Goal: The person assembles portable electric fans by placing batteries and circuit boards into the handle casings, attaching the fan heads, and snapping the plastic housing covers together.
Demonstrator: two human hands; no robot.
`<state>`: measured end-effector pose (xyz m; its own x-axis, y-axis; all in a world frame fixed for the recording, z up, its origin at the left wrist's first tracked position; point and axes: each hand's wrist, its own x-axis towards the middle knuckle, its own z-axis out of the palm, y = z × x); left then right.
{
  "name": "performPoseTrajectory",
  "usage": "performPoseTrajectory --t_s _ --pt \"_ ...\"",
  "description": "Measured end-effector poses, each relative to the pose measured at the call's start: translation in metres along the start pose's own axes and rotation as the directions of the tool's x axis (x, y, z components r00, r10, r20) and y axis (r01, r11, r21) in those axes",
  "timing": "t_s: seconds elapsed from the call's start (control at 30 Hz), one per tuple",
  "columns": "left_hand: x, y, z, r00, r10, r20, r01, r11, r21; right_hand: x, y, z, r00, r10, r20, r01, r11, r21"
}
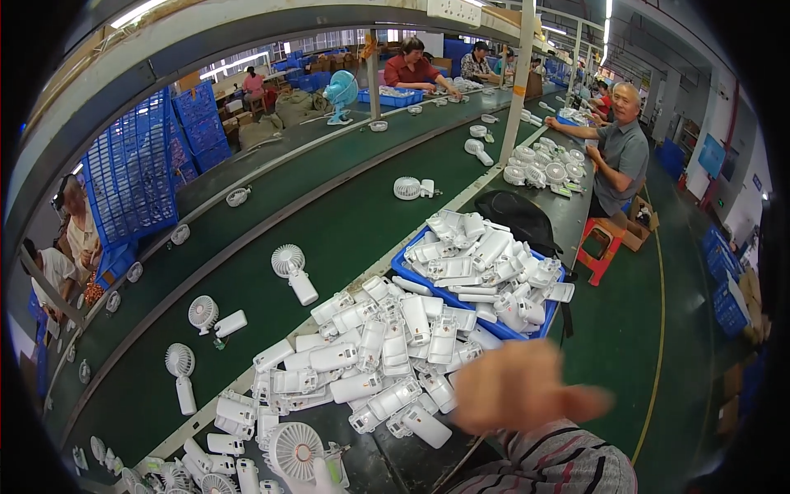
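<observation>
At the lower edge, what looks like my left hand (pixel 323 479) in a white glove shows only in part, its fingers against the lower rim of a white handheld fan (pixel 295 452). The round grille faces up, and a small green part sits beside it. My right hand (pixel 514 385), smeared by motion, is raised in front of the near bench edge, below a striped sleeve (pixel 568 461). Whether it holds anything cannot be made out. Left of it lies a heap of white plastic handle shells (pixel 387 346). Several fan heads (pixel 218 484) lie at the bottom left.
A blue crate (pixel 502 328) heaped with white shells stands beside a black bag (pixel 517 216). Fans (pixel 288 262) with handles lie on the green conveyor belt (pixel 247 329). A co-worker (pixel 621 148) sits at the bench by more fan heads (pixel 547 165) and a red stool (pixel 601 247).
</observation>
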<state>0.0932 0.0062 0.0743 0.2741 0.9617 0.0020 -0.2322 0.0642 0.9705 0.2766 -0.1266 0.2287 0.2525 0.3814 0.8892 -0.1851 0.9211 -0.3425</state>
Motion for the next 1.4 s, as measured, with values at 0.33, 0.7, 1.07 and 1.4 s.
performPoseTrajectory --t_s 0.33,0.7,1.07,1.4 --pt "-0.022 -0.008 -0.033 0.909 0.186 0.372 -0.23 0.97 0.075 -0.085 0.085 0.01 0.603 0.798 -0.001 -0.634 0.479 -0.607" --pt "-0.026 0.003 -0.08 0.891 -0.029 0.453 -0.052 0.985 0.166 -0.06 0.085 0.056 0.64 0.768 -0.043 -0.662 0.522 -0.537" --pt "-0.059 -0.027 -0.055 0.89 -0.144 0.432 0.173 0.985 -0.028 -0.06 0.079 0.072 0.468 0.861 -0.199 -0.847 0.501 0.176" --pt "-0.06 -0.02 -0.059 0.849 -0.221 0.48 0.301 0.949 -0.096 -0.077 0.082 0.057 0.558 0.777 -0.29 -0.773 0.614 0.158"
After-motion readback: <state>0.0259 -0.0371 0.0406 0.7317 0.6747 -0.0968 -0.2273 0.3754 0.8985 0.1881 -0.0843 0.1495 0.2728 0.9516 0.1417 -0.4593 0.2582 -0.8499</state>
